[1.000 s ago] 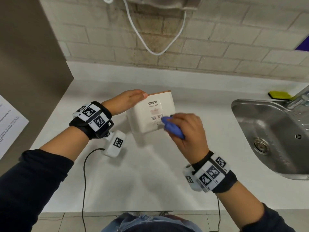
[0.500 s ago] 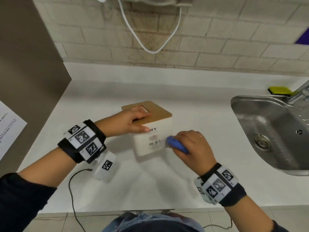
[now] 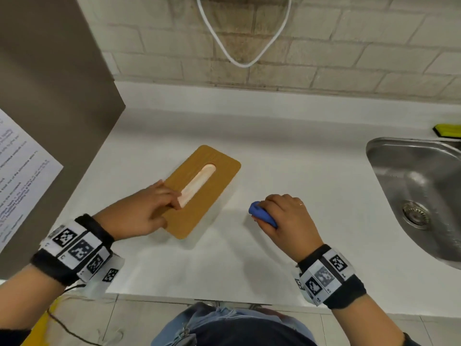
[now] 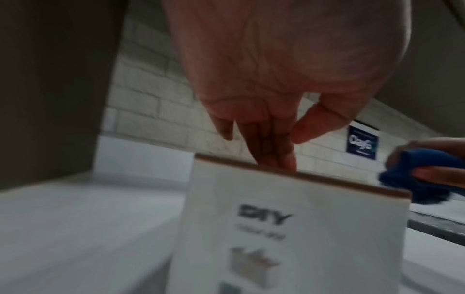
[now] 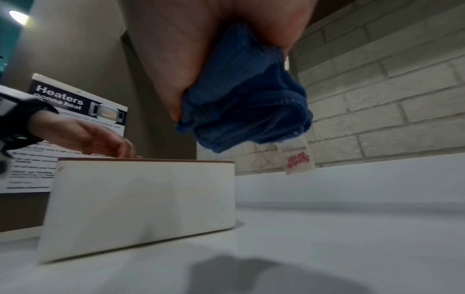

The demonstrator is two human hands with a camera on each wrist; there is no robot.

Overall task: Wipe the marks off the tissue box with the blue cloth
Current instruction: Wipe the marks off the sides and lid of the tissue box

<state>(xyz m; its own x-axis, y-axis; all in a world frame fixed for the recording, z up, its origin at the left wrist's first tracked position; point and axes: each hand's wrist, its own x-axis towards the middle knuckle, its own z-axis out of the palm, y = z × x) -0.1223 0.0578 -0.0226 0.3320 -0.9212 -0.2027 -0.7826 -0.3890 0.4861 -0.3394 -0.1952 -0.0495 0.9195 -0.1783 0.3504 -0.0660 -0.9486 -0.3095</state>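
The white tissue box with a brown wooden lid stands upright on the white counter. My left hand rests its straight fingers on the lid's near end, at the slot. My right hand grips the bunched blue cloth a little to the right of the box, just above the counter and apart from it. A white label hangs from the cloth. No marks show on the box sides in the wrist views.
A steel sink is set into the counter at the right, with a yellow sponge behind it. A brown panel with a paper notice bounds the left. A white cable hangs on the brick wall.
The box was tilted up in my left hand with the cloth rubbing its labelled end; it has been set down flat, and my right hand with the cloth has pulled away to the right.
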